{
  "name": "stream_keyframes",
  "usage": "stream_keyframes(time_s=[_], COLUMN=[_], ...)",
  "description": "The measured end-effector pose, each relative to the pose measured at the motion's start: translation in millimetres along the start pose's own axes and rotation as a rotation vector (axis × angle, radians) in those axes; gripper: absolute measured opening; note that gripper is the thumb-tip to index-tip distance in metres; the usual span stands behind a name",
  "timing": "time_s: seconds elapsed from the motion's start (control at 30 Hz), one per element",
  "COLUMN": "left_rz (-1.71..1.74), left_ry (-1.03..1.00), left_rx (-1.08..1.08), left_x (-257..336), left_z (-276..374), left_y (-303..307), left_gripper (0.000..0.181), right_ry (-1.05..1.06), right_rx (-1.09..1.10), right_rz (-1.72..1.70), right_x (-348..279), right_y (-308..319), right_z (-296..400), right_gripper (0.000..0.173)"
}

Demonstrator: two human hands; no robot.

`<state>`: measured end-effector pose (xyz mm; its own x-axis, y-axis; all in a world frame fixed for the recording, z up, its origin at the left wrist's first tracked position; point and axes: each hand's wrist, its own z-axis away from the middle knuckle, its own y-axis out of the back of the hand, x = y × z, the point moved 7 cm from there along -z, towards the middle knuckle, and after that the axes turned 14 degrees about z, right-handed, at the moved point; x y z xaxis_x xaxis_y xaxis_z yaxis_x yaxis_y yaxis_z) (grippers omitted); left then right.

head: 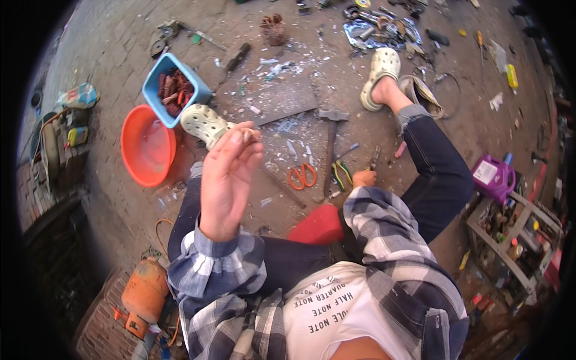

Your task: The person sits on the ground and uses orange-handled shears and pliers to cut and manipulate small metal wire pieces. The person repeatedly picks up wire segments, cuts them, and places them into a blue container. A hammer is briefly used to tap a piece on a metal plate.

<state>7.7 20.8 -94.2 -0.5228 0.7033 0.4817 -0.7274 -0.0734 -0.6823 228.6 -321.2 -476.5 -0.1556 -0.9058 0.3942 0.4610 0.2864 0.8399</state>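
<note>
My left hand (229, 180) is raised over my knee, palm in view, thumb and fingertips pinched on a small pale brown piece that is mostly hidden. My right hand (364, 178) is low near the ground, closed around a slim metal tool (375, 157) whose kind I cannot tell. Beside it lie pliers (338, 174) with green and yellow handles. Further left are a hammer (331, 148) with its head pointing away, orange-handled scissors (302, 176) and a thin rod (284, 188). A flat dark metal plate (288, 101) lies ahead among pale fragments.
A blue tub (204, 92) of reddish-brown pieces and an orange basin (148, 146) stand left. A tray of metal parts (382, 31) lies ahead. At right are a purple jug (492, 177) and a metal frame (499, 243); an orange gas cylinder (145, 288) is lower left.
</note>
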Motion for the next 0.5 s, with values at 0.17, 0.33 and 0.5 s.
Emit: stream_keyframes(time_s=[0.17,0.33,0.5], left_rz=[0.107,0.144,0.156], left_ry=[0.026,-0.020,-0.165], left_rx=[-0.057,-0.153,-0.301], left_x=[0.9,5.3,22.1], left_z=[7.0,6.8,8.5], left_y=[3.2,-9.9,-11.6], left_gripper=[0.032,0.028,0.027], right_ry=[0.028,0.264,0.845], right_rx=[0.158,0.225,0.190], right_rz=[-0.183,-0.576,-1.003], right_x=[-14.5,-43.2,-79.3], right_y=[33.5,98.7,187.5], right_z=[17.9,52.8,132.6], right_gripper=[0.043,0.038,0.034])
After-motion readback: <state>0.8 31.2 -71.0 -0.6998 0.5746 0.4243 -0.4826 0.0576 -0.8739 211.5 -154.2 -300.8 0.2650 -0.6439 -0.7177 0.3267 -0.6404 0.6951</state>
